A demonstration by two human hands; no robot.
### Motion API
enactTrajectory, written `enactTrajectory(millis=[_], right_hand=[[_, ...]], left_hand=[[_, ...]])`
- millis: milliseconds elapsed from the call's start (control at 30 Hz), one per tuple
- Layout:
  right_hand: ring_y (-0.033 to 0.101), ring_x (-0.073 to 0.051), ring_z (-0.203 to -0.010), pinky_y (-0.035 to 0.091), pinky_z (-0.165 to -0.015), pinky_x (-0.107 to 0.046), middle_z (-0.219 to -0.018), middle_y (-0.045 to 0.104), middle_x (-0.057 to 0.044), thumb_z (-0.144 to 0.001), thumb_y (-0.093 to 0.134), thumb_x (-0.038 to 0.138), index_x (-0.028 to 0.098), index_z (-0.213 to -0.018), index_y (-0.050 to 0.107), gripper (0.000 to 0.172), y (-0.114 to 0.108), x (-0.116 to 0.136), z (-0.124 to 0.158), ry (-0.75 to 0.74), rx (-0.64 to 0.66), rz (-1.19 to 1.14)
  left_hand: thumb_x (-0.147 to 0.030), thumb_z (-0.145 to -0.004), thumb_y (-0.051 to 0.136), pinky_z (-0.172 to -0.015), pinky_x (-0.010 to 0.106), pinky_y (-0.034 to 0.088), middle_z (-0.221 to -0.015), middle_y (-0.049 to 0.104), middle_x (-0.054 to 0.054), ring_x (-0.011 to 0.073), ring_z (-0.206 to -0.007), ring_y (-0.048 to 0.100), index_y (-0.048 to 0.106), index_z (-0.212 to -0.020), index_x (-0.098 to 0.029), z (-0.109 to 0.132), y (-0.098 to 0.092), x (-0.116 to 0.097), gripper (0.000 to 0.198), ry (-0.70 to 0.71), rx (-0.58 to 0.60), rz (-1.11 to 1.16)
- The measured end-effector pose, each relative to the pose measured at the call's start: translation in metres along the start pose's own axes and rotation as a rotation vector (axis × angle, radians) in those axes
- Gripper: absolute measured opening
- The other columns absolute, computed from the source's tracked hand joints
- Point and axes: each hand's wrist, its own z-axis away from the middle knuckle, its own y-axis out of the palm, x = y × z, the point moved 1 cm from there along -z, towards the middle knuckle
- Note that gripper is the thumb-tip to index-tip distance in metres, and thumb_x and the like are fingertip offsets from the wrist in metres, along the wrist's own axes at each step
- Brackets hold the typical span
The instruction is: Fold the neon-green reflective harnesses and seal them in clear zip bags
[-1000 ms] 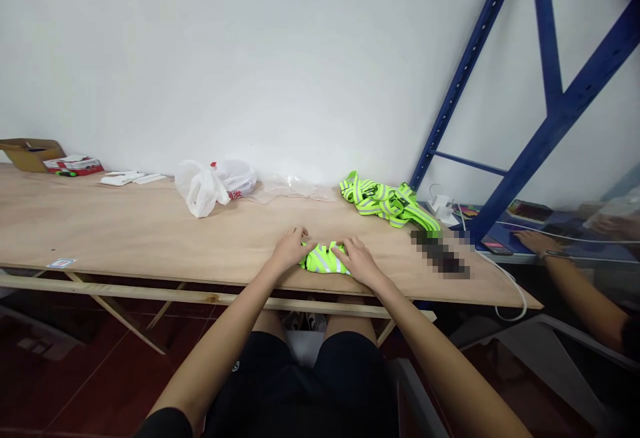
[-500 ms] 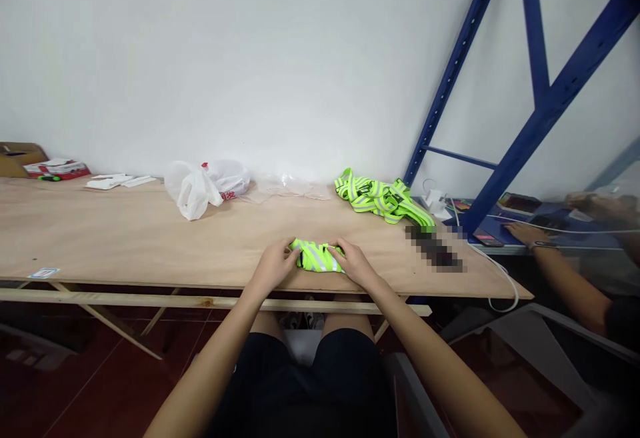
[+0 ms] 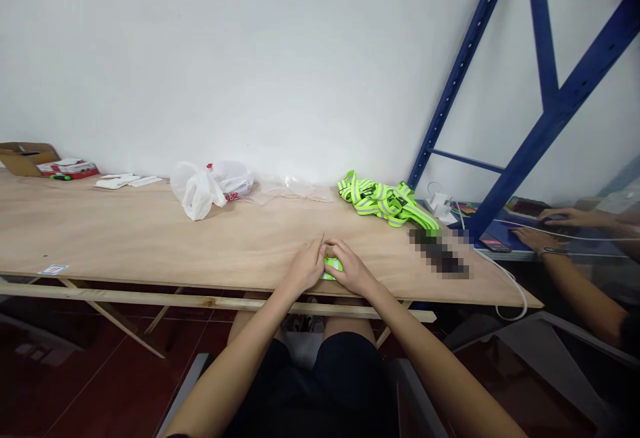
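A small folded bundle of neon yellow-green reflective strap [image 3: 333, 267] sits near the front edge of the wooden table, mostly covered by my hands. My left hand [image 3: 306, 267] presses against its left side, with the fingers close together. From the right, my right hand [image 3: 351, 270] curls around the bundle, its fingertips meeting the left hand. Farther back on the right lies a loose, tangled heap of reflective straps [image 3: 383, 201] in the same yellow-green with grey stripes.
White plastic bags [image 3: 200, 191] and a clear plastic bag [image 3: 293, 188] lie along the wall. Far left are an open cardboard box [image 3: 27, 160], a red-white box [image 3: 70, 169] and white papers [image 3: 120, 181]. A blue metal frame [image 3: 530, 151] rises right; beyond it are another person's hands [image 3: 535, 238].
My left hand has moved right, close to my right hand. The bundle, stretched flat between them before, is now compact and mostly hidden. The view has shifted slightly.
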Motion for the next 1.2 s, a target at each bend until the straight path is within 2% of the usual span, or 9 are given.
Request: enactTrajectory(millis=[100,200,333,467,700,867,967,1067,1200], right_hand=[[0.040,-0.029,-0.142,0.040,-0.112,-0.048,-0.149,0.044,-0.020,-0.085,0.068,0.033,0.018,-0.116,0.058,0.036,0.001,-0.001,0.000,-0.015,0.033,-0.019],[0.048,-0.030,-0.136,0.045,-0.107,-0.048,-0.147,0.047,-0.022,-0.081,0.074,0.037,0.017,-0.138,0.043,0.068,0.003,-0.001,0.000,0.034,0.065,-0.050],[0.058,-0.028,-0.125,0.050,-0.101,-0.044,-0.139,0.057,-0.017,-0.077,0.077,0.036,0.020,-0.141,0.042,0.075,0.003,0.001,-0.001,0.062,0.067,-0.077],[0.057,-0.031,-0.128,0.047,-0.104,-0.048,-0.142,0.056,-0.017,-0.074,0.081,0.039,0.021,-0.147,0.042,0.085,0.002,0.002,-0.002,0.023,0.096,-0.016],[0.061,-0.031,-0.121,0.050,-0.103,-0.048,-0.131,0.065,-0.016,-0.076,0.079,0.038,0.018,-0.134,0.059,0.065,0.004,0.009,-0.004,-0.021,0.097,0.084],[0.064,-0.028,-0.115,0.053,-0.098,-0.043,-0.123,0.068,-0.013,-0.080,0.076,0.034,0.020,-0.123,0.065,0.046,0.007,0.010,-0.001,-0.070,0.022,0.058],[0.065,-0.028,-0.112,0.055,-0.096,-0.043,-0.118,0.070,-0.013,-0.082,0.075,0.031,0.021,-0.119,0.066,0.040,0.009,0.008,0.001,-0.119,-0.004,0.058],[0.065,-0.027,-0.109,0.056,-0.093,-0.042,-0.114,0.070,-0.011,-0.081,0.076,0.028,0.023,-0.116,0.066,0.036,0.009,0.007,0.001,-0.137,-0.010,0.054],[0.063,-0.027,-0.113,0.054,-0.096,-0.042,-0.119,0.067,-0.010,-0.079,0.078,0.028,0.023,-0.113,0.065,0.037,0.008,0.011,-0.001,-0.101,0.016,0.031]], left_hand=[[-0.020,-0.097,0.034,-0.107,0.045,0.045,-0.122,0.070,0.015,0.0248,-0.114,0.065,0.043,-0.147,-0.011,-0.005,0.002,0.002,0.051,0.014,-0.006,0.061],[-0.010,-0.092,0.035,-0.098,0.041,0.051,-0.124,0.068,0.014,0.0213,-0.108,0.067,0.035,-0.150,-0.014,-0.009,0.002,0.004,0.059,0.015,-0.027,0.135],[-0.002,-0.082,0.042,-0.105,0.041,0.047,-0.146,0.049,0.018,0.0208,-0.121,0.060,0.031,-0.149,-0.017,-0.011,-0.001,0.004,0.070,0.019,-0.048,0.211],[0.000,-0.071,0.042,-0.115,0.043,0.036,-0.148,0.046,0.013,0.0212,-0.139,0.042,0.038,-0.144,-0.019,-0.011,-0.006,0.004,0.075,0.043,0.017,0.242],[-0.005,-0.069,0.043,-0.112,0.039,0.041,-0.148,0.048,0.011,0.0202,-0.135,0.048,0.035,-0.146,-0.019,-0.008,-0.012,0.008,0.078,0.026,0.153,0.286],[-0.022,-0.090,0.043,-0.107,0.038,0.045,-0.143,0.056,0.011,0.0206,-0.128,0.056,0.043,-0.142,-0.019,-0.010,-0.017,0.008,0.051,0.006,0.171,0.252],[-0.032,-0.099,0.035,-0.106,0.040,0.047,-0.132,0.065,0.011,0.0217,-0.122,0.060,0.059,-0.127,-0.018,-0.010,-0.019,0.010,0.039,-0.003,0.153,0.199],[-0.034,-0.096,0.044,-0.105,0.045,0.046,-0.122,0.070,0.014,0.0269,-0.115,0.063,0.066,-0.114,-0.016,-0.006,-0.020,0.015,0.034,-0.049,0.081,0.127],[-0.030,-0.094,0.049,-0.104,0.043,0.047,-0.121,0.071,0.014,0.0268,-0.113,0.065,0.068,-0.115,-0.016,0.001,-0.016,0.019,0.032,-0.078,0.012,0.110]])
